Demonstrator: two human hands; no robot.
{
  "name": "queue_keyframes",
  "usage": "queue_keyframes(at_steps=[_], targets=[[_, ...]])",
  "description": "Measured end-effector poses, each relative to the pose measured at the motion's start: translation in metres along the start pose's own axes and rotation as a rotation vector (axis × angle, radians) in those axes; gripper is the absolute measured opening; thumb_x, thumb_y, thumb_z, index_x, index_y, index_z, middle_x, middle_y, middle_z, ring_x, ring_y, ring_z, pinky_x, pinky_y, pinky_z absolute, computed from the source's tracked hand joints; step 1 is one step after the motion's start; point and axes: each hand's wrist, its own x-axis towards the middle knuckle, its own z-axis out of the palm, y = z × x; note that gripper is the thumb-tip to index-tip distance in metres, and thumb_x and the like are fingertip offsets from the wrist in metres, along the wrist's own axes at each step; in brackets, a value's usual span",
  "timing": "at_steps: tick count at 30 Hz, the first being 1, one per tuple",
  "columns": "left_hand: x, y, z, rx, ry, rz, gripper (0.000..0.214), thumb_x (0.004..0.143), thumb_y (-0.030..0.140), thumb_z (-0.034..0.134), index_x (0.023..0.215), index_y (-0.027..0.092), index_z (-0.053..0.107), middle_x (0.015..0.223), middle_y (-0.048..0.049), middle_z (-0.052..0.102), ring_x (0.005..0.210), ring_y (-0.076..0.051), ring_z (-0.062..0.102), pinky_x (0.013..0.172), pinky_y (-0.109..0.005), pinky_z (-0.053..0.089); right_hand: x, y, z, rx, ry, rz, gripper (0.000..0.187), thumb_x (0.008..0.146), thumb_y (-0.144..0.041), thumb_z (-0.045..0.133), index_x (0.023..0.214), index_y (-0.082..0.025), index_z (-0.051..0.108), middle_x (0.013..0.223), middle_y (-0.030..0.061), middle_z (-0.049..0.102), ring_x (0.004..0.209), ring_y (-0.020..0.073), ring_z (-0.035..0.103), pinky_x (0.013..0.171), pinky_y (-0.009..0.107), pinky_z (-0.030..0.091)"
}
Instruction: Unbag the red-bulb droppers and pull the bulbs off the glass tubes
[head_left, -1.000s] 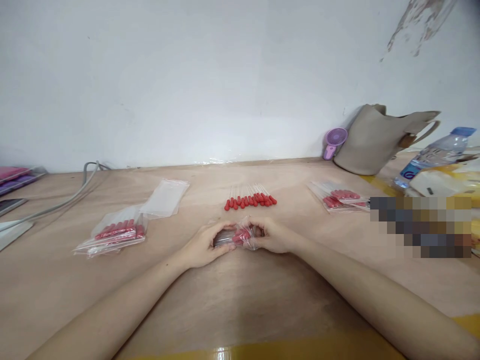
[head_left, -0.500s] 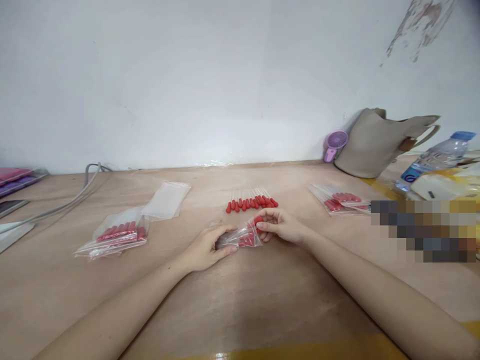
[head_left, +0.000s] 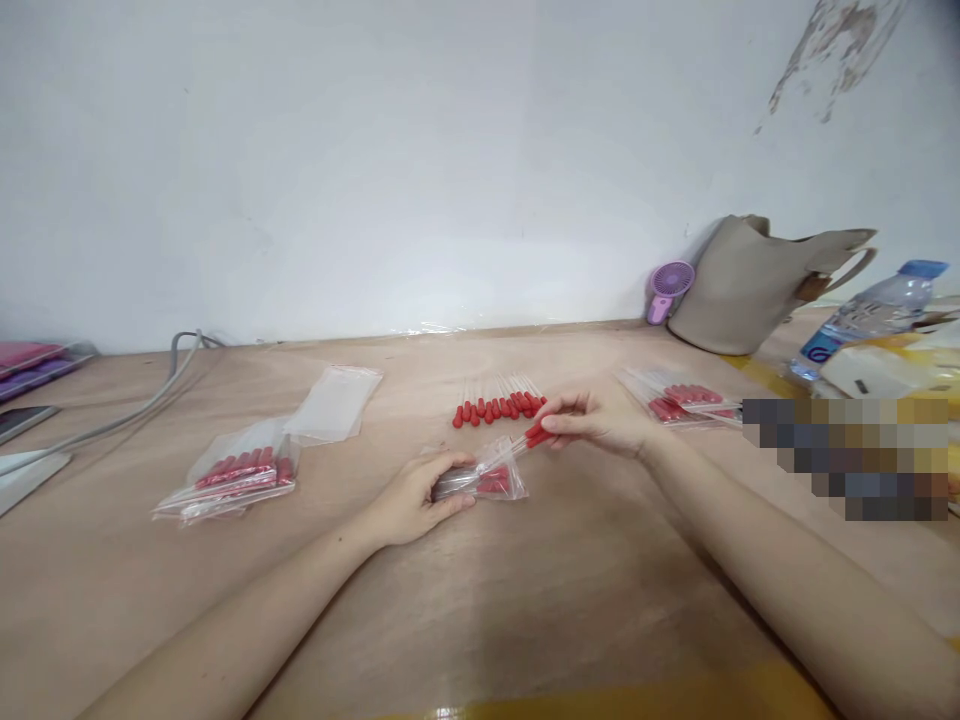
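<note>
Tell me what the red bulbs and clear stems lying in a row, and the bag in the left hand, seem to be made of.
Red bulbs: likely rubber or soft plastic, smooth, given their rounded, opaque, evenly red look.
Clear stems: glass or plastic, see-through; too thin to tell which.
Bag in the left hand: thin plastic film, glossy, shown by its creases and glints.

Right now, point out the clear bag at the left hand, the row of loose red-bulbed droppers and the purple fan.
Clear bag (head_left: 511, 476), head view: on its film, toward picture right.
Row of droppers (head_left: 493, 409), head view: on a bulb mid-row.
Purple fan (head_left: 672, 278), head view: on its round grille.
</note>
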Motion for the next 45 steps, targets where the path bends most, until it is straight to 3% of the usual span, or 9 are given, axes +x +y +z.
queue_keyframes(at_steps=[3, 5, 9, 13, 17, 24, 32, 39, 45], targets=[[0.0, -0.001, 0.001, -0.01, 0.003, 0.016, 0.04, 0.081, 0.039, 0.054, 0.116, 0.022, 0.05, 0.111, -0.0063, 0.06, 0.098, -0.02, 0.056, 0.084, -0.035, 0.044, -0.013, -0.032, -0.028, -0.149, 0.139, -0.137, 0.027, 0.068, -0.035, 0.071, 0.084, -0.015, 0.065, 0.082, 0.0066, 0.069, 0.075, 0.0156, 0.064, 0.069, 0.029, 0.053], [-0.001, -0.002, 0.002, -0.006, 0.005, 0.013, 0.04, 0.081, 0.039, 0.055, 0.116, 0.022, 0.05, 0.111, -0.0063, 0.059, 0.097, -0.02, 0.056, 0.084, -0.035, 0.044, -0.013, -0.045, -0.034, -0.179, 0.369, -0.339, 0.025, 0.072, -0.036, 0.067, 0.087, -0.017, 0.064, 0.086, 0.0069, 0.068, 0.077, 0.0159, 0.064, 0.071, 0.031, 0.053], [-0.001, -0.003, 0.002, -0.001, 0.012, 0.001, 0.039, 0.081, 0.038, 0.055, 0.116, 0.022, 0.051, 0.11, -0.0062, 0.06, 0.094, -0.02, 0.057, 0.08, -0.034, 0.046, 0.012, -0.036, -0.005, -0.472, 0.734, -0.71, 0.02, 0.078, -0.031, 0.062, 0.091, -0.016, 0.061, 0.087, 0.0074, 0.065, 0.076, 0.0155, 0.062, 0.072, 0.032, 0.051], [0.0, -0.002, 0.001, -0.007, 0.017, 0.025, 0.038, 0.081, 0.036, 0.055, 0.115, 0.022, 0.051, 0.112, -0.0058, 0.059, 0.101, -0.02, 0.055, 0.087, -0.035, 0.044, 0.05, 0.0, 0.036, -1.173, 0.583, -0.74, 0.018, 0.088, -0.022, 0.045, 0.096, -0.014, 0.059, 0.097, 0.0099, 0.06, 0.087, 0.0151, 0.057, 0.076, 0.026, 0.046], [0.0, -0.002, 0.001, -0.006, 0.009, 0.026, 0.037, 0.081, 0.036, 0.055, 0.115, 0.022, 0.05, 0.113, -0.0055, 0.059, 0.102, -0.02, 0.055, 0.087, -0.035, 0.043, 0.071, 0.022, 0.051, -1.379, 0.492, -0.653, 0.021, 0.089, -0.015, 0.039, 0.093, -0.015, 0.059, 0.093, 0.0091, 0.059, 0.081, 0.0154, 0.054, 0.072, 0.025, 0.043], [0.0, -0.004, 0.003, -0.004, 0.021, 0.038, 0.038, 0.081, 0.036, 0.054, 0.116, 0.022, 0.049, 0.115, -0.0061, 0.058, 0.104, -0.021, 0.054, 0.089, -0.036, 0.043, 0.075, 0.022, 0.051, -1.529, 0.446, -0.567, 0.021, 0.087, -0.01, 0.039, 0.087, -0.012, 0.061, 0.091, 0.0114, 0.057, 0.078, 0.0183, 0.05, 0.071, 0.029, 0.037], [-0.001, -0.006, 0.004, 0.003, 0.016, 0.017, 0.039, 0.081, 0.038, 0.054, 0.117, 0.022, 0.049, 0.117, -0.0067, 0.058, 0.105, -0.022, 0.054, 0.09, -0.038, 0.043, 0.072, 0.023, 0.05, -1.566, 0.416, -0.55, 0.023, 0.086, -0.032, 0.05, 0.083, -0.013, 0.063, 0.09, 0.0129, 0.06, 0.086, 0.0227, 0.049, 0.073, 0.034, 0.03], [-0.001, -0.004, 0.003, -0.035, 0.003, 0.031, 0.045, 0.082, 0.036, 0.054, 0.123, 0.024, 0.042, 0.118, -0.0063, 0.057, 0.107, -0.02, 0.053, 0.089, -0.036, 0.044, 0.038, 0.005, 0.043, -1.19, 0.66, -0.624, 0.019, 0.085, -0.031, 0.051, 0.088, -0.019, 0.064, 0.085, 0.0063, 0.064, 0.083, 0.0193, 0.053, 0.075, 0.034, 0.03], [-0.002, -0.003, 0.003, -0.029, 0.004, 0.023, 0.046, 0.082, 0.038, 0.053, 0.125, 0.023, 0.041, 0.118, -0.0078, 0.056, 0.102, -0.021, 0.055, 0.085, -0.036, 0.046, 0.002, 0.025, 0.044, -0.864, 0.453, -0.637, 0.012, 0.077, -0.024, 0.055, 0.067, -0.018, 0.059, 0.065, 0.0017, 0.056, 0.067, 0.0143, 0.049, 0.068, 0.028, 0.037]])
